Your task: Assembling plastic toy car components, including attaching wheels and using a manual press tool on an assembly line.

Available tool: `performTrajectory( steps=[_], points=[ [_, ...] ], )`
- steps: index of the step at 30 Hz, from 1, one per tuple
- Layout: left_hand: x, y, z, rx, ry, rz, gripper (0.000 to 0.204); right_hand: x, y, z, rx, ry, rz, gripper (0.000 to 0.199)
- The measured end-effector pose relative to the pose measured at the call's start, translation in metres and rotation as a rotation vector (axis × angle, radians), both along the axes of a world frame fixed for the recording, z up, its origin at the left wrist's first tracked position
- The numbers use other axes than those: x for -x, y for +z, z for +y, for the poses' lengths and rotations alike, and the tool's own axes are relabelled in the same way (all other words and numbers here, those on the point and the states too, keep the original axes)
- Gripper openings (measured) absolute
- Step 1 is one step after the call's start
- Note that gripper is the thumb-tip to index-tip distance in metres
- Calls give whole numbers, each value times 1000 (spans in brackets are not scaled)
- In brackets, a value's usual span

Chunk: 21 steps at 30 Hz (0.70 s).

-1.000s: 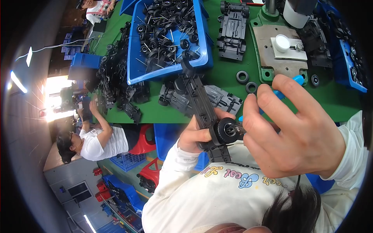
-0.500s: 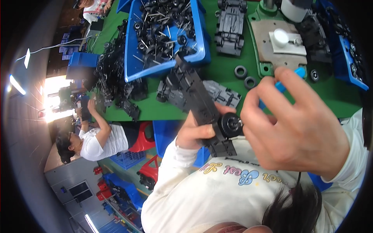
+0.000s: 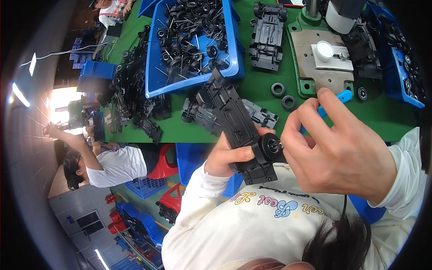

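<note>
A black toy car chassis [image 3: 231, 114] is tilted in front of me, with my left hand [image 3: 223, 156] closed round its lower part and the thumb lying beside a black wheel [image 3: 269, 146]. My right hand [image 3: 344, 155] is curled round a slim blue-handled tool [image 3: 336, 101], whose end sticks out above the fingers. At the wheel's hub a small metal piece shows by my right fingertips; I cannot make out whether it is the tool's tip or an axle. Another grey-black chassis [image 3: 265, 118] lies on the table behind the held one.
A blue bin [image 3: 192, 80] holds wheels with metal axles. Two loose tyres [image 3: 278, 89] lie beside a green press base [image 3: 307, 86]. One chassis [image 3: 267, 36] rests at the back, a wheel [image 3: 362, 93] to the right. Black parts are piled leftward, where a co-worker [image 3: 114, 166] sits.
The chassis and both hands have shifted only slightly, still together at the wheel. The seated co-worker has raised an arm toward the left.
</note>
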<state>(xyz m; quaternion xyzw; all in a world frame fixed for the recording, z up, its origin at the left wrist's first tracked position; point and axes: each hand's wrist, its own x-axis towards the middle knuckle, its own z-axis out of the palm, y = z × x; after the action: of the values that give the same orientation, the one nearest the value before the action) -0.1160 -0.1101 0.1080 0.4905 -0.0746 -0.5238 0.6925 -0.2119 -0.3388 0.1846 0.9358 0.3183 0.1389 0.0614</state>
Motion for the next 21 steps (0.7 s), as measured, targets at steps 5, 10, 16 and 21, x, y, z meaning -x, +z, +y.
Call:
performTrajectory(
  steps=[5,10,16,21],
  points=[
    [1,0,-3,16,2,-8,64,1,-1,-3,56,15,22,15],
    [3,-2,-6,13,-6,28,63,1,-6,-8,52,25,11,15],
    [4,-8,-4,28,-9,64,58,5,-10,-10,73,26,27,17],
    [6,-16,-3,36,-19,77,59,8,-13,-12,58,12,58,18]
  ],
)
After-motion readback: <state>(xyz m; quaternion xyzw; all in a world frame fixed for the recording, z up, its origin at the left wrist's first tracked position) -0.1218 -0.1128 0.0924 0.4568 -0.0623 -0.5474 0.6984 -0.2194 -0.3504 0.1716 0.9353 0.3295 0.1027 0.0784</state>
